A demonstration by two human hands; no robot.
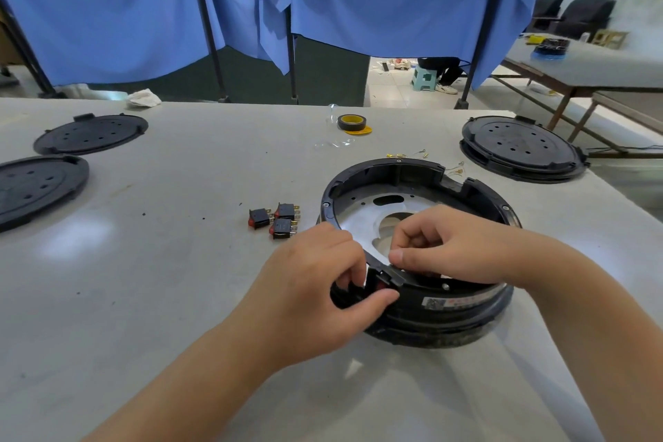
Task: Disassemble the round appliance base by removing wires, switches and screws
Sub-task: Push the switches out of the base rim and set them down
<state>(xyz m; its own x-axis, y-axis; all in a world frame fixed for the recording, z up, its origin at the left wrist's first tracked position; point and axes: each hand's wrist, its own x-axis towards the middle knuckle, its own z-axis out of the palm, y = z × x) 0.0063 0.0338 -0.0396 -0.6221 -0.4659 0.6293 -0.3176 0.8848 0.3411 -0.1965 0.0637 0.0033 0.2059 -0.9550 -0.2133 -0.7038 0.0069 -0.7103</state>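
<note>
At the near rim of the round black plastic appliance base with its bare metal floor (pixel 412 222), which sits on the pale grey table (pixel 161 280), we work at a red rocker switch still seated in the wall (pixel 381 284). Our left hand (pixel 315 294) pinches it from outside, fingers curled round the housing, likely to draw it out. Our right hand (pixel 448 248) reaches inside the base, thumb pressing the rim above the switch, probably to steady it or push from behind. Left of the base lie three freed black-and-red switches (pixel 276 221); beyond it, loose brass-tipped wires (pixel 423 154), seemingly set aside.
</note>
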